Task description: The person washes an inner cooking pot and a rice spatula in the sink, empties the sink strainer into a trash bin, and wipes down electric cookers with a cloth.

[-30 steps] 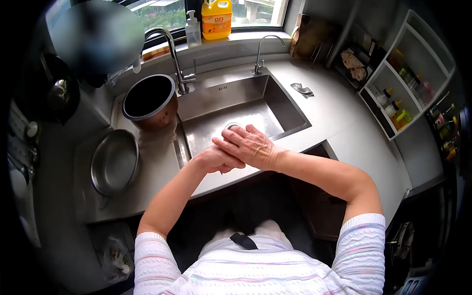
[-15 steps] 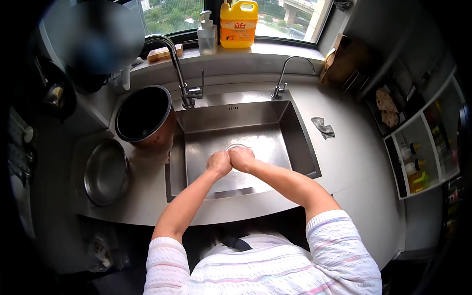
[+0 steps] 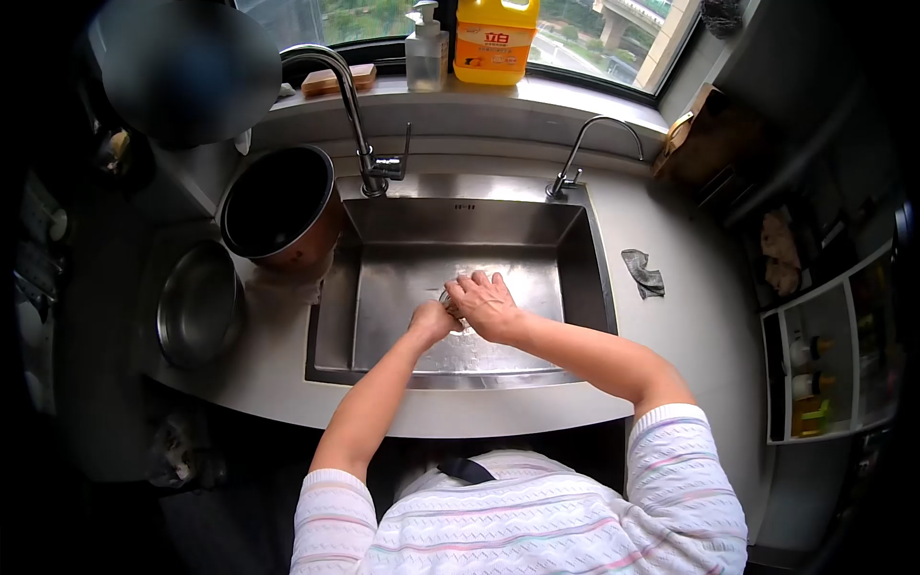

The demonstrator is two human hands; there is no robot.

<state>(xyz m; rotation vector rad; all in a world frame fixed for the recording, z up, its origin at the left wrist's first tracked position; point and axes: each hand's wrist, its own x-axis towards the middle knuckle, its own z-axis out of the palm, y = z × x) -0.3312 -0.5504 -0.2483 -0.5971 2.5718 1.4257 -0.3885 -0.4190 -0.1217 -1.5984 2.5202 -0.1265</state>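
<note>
Both of my hands are low over the steel sink (image 3: 402,287), close together near its middle. My left hand (image 3: 435,322) is closed, its fingers curled; what it holds, if anything, is hidden. My right hand (image 3: 486,307) lies partly over it with its fingers stretched out and somewhat apart. Between the hands a small shiny edge shows, too small to name. Bright wet-looking patches lie on the sink floor around them.
Left of the sink, a dark inner pot (image 3: 280,206) and a steel basin (image 3: 199,305) sit on the counter. A tall faucet (image 3: 359,144) and a thin faucet (image 3: 575,153) stand behind. A grey cloth (image 3: 643,273) lies right. A soap bottle (image 3: 426,56) and yellow jug (image 3: 494,43) stand on the sill.
My right hand has gone from a closed fist beside the left to stretched fingers over it. The left stays closed. The camera view has shifted slightly.
</note>
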